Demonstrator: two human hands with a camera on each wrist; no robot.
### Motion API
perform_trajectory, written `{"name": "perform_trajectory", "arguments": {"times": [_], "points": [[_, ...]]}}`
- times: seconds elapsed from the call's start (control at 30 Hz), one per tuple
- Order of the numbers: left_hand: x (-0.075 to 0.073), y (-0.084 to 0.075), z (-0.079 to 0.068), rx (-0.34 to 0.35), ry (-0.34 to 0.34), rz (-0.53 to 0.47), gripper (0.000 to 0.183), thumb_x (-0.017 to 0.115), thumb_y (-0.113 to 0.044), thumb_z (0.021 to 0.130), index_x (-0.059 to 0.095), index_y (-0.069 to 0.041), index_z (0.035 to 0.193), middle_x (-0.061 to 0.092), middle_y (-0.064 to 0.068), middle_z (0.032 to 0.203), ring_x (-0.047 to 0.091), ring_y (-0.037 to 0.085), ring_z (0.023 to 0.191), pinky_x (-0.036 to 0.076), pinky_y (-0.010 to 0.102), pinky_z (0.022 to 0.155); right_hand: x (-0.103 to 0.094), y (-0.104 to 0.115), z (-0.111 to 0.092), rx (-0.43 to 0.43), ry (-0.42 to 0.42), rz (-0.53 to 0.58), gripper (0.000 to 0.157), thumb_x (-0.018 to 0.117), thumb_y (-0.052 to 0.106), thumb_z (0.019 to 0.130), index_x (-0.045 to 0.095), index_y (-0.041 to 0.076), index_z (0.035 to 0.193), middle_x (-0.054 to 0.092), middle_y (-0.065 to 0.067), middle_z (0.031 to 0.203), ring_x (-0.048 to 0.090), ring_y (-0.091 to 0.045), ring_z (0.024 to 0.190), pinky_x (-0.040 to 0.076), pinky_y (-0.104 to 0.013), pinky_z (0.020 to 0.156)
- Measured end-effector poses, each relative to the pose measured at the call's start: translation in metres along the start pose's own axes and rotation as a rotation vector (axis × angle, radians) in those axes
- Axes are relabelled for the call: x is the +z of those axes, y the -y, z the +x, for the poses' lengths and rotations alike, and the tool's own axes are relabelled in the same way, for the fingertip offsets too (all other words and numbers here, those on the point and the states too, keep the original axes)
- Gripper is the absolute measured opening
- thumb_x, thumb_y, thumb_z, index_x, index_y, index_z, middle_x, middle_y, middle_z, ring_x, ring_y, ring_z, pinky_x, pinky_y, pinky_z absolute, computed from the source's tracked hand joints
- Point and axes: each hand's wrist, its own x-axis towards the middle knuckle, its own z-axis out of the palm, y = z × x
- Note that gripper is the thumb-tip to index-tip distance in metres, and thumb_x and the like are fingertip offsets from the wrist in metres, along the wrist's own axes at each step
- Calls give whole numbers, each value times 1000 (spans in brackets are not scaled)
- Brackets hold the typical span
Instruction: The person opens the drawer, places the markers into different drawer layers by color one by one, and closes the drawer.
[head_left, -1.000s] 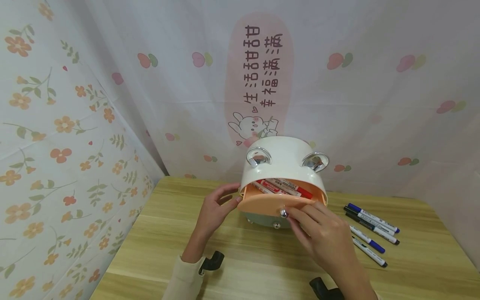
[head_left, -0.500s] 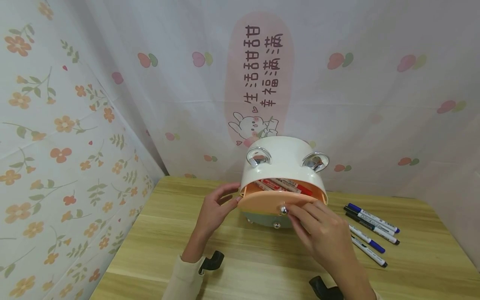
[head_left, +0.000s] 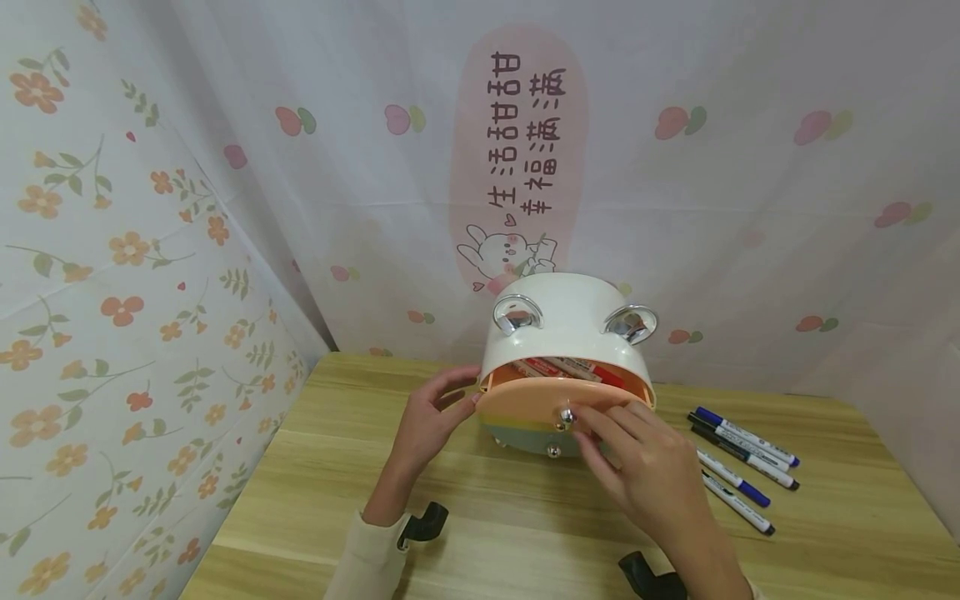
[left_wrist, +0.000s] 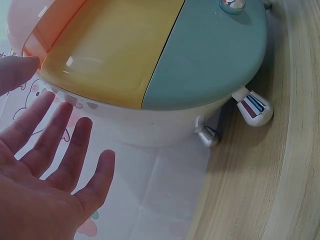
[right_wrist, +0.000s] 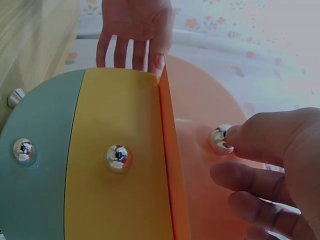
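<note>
In head view, nearer right grip (head_left: 656, 462) touches the silver knob (head_left: 566, 415) to its upper left, pinch unclear; orange drawer (head_left: 525, 400) runs left-right toward spread left grip (head_left: 431, 412).

Soft light fills the head view, greying the curtain (head_left: 622, 183) and leaving a pale sheen on the table (head_left: 510, 550) at bottom centre. Glare spots the box (left_wrist: 145, 65) in the left-wrist view's upper left; the right-wrist view's upper right washes nearly white.
</note>
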Motion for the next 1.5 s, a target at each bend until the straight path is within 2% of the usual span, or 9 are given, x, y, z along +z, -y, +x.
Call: {"name": "perform_trajectory", "arguments": {"times": [0.2,0.4,0.57,0.67,0.83,0.97,1.1,1.33,1.5], "points": [[0,0,-1,-10,-5,5,32,65,-6,94,64,-2,126,62,11,128,55,33,123,43,53,103,1,-2,-3,14,38,-12,35,59,38,95,72,16,119,71,2,92,59,-16,84,46,-29,53],[-1,0,0,-17,-1,14,31,64,-8,96,64,-3,126,62,11,128,55,33,123,45,48,103,1,-3,-3,26,54,-6,38,69,31,87,70,17,122,71,2,93,58,-16,84,44,-27,51],[-1,0,1,-15,2,-5,31,63,-10,96,63,-2,126,62,11,127,55,35,123,46,45,102,3,-5,-1,69,44,64,39,73,26,84,70,19,122,71,4,98,53,-11,80,42,-22,50],[-1,1,1,-9,0,-18,30,63,-10,97,63,-1,126,62,12,127,55,37,123,47,42,102,8,-8,0,95,-3,107,36,74,24,83,72,18,119,70,5,96,53,-9,79,42,-19,52],[-1,2,0,-11,4,-24,31,62,-10,97,63,-2,127,62,12,128,55,35,123,48,40,101,21,-10,2,101,-163,155,27,77,17,80,76,14,107,67,8,80,56,-10,72,42,-17,56],[-1,1,0,-21,8,-26,32,62,-12,97,62,-2,128,61,11,130,54,35,124,47,41,101,30,-8,4,94,-257,187,25,80,10,76,78,11,101,67,6,76,55,-12,67,42,-19,56],[-1,0,0,-21,8,-34,32,62,-12,97,62,-2,128,60,12,130,53,38,125,47,40,101,35,-6,6,104,-290,183,25,82,9,75,77,10,100,67,6,75,56,-13,65,41,-20,54],[-2,2,1,-18,8,-39,32,63,-12,97,62,-2,128,60,14,130,52,40,125,49,35,99,38,-4,7,148,-288,155,25,82,12,77,77,10,101,69,5,77,57,-11,63,42,-20,51],[-1,3,1,-11,0,-31,32,64,-11,96,63,-2,126,61,15,129,53,39,123,47,44,101,39,-3,8,169,-295,157,24,81,12,78,77,10,101,69,4,78,56,-11,60,40,-19,49]]}}
